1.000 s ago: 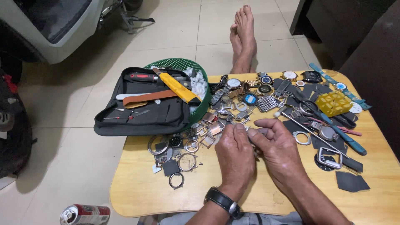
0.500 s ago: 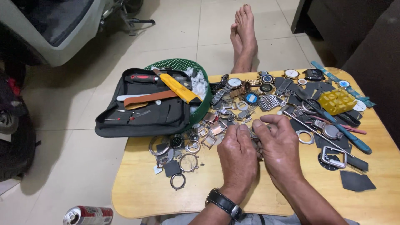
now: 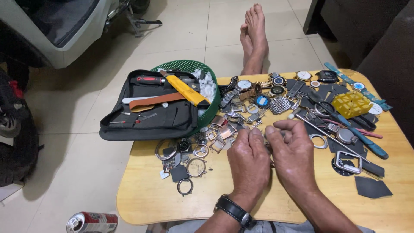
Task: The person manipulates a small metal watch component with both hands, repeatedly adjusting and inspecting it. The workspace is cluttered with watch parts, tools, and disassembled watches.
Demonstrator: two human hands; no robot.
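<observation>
Something small and metallic (image 3: 271,149) sits between your two hands, almost fully covered by them, so its kind cannot be told. Only a thin bit of it shows in the gap under your fingertips, above the wooden table (image 3: 146,194).

Your left hand (image 3: 249,163) lies with the back up, the fingers curled down and closed over this piece. On its wrist is a black wristwatch (image 3: 235,210). Your right hand (image 3: 292,156) is touching the left one; its thumb and first finger are bent and pinched together near the same place, the other fingers folded. What exactly each hand grips, I cannot tell.

Just in front of your fingers are many watch parts (image 3: 224,129): cases, rings, bracelets. Left of them a black tool pouch (image 3: 146,114) lies open, with a yellow tool (image 3: 187,89) across it and over a green basket (image 3: 185,66). At the right stands a yellow plastic block (image 3: 351,104). On the floor, near the table corner, lies a drink can (image 3: 91,222).
</observation>
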